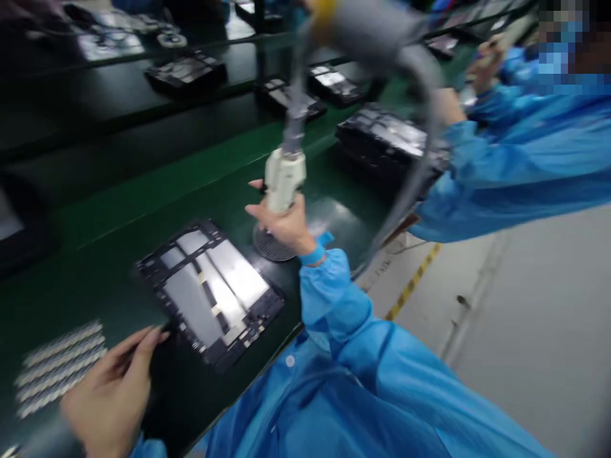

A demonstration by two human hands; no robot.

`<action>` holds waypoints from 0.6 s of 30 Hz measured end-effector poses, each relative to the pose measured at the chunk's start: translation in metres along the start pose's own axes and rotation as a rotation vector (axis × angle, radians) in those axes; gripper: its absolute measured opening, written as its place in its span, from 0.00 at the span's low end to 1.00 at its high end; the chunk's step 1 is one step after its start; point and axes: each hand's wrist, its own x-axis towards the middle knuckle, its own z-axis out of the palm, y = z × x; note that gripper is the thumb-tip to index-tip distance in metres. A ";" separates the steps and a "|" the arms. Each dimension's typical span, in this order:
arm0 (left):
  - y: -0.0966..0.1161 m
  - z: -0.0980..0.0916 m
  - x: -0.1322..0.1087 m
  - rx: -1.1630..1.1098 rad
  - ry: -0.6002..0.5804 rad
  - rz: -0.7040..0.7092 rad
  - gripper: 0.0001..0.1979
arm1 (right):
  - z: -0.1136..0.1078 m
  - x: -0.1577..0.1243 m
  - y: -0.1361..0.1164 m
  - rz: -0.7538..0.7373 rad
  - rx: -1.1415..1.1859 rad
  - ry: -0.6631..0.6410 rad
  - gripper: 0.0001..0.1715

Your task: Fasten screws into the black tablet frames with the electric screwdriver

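Note:
A black tablet frame (210, 292) with silver panels inside lies open-side up on the dark green bench (119, 210) in front of me. My left hand (112, 394) reaches toward its near left corner, fingers together, fingertips touching or almost touching the frame edge. My right hand (284, 222) is wrapped round a cream-coloured hanging power screwdriver (285, 178), held upright just right of the frame, above a round grey pad (272, 245). A grey hose (420, 127) runs up from the tool and out of view.
A sheet of small silver strips (60, 366) lies at the near left. More tablet frames (382, 137) sit further along the bench and on the back shelf (186, 70). A co-worker in a blue coat (525, 152) works at the right. The floor with a yellow line (413, 280) lies beyond the bench edge.

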 end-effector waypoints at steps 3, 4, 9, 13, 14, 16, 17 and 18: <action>0.008 -0.009 0.025 -0.156 -0.065 -0.181 0.24 | 0.017 -0.003 -0.023 -0.109 0.071 0.031 0.20; 0.008 -0.010 0.032 -0.217 -0.100 -0.194 0.24 | 0.025 -0.005 -0.031 -0.128 0.106 0.002 0.20; 0.013 0.003 0.051 -0.270 -0.242 -0.124 0.24 | 0.077 -0.024 -0.063 -0.097 0.257 -0.217 0.15; 0.014 0.015 0.063 -0.268 -0.289 -0.054 0.22 | 0.115 -0.036 -0.069 -0.027 0.339 -0.328 0.16; 0.014 0.017 0.066 -0.266 -0.292 -0.037 0.21 | 0.122 -0.037 -0.068 -0.010 0.344 -0.346 0.19; 0.012 0.018 0.071 -0.261 -0.291 -0.004 0.20 | 0.134 -0.039 -0.063 0.013 0.336 -0.379 0.24; 0.012 0.018 0.073 -0.252 -0.289 0.017 0.19 | 0.139 -0.040 -0.060 0.019 0.325 -0.396 0.25; 0.012 0.018 0.075 -0.237 -0.287 0.039 0.18 | 0.144 -0.041 -0.056 0.025 0.313 -0.411 0.26</action>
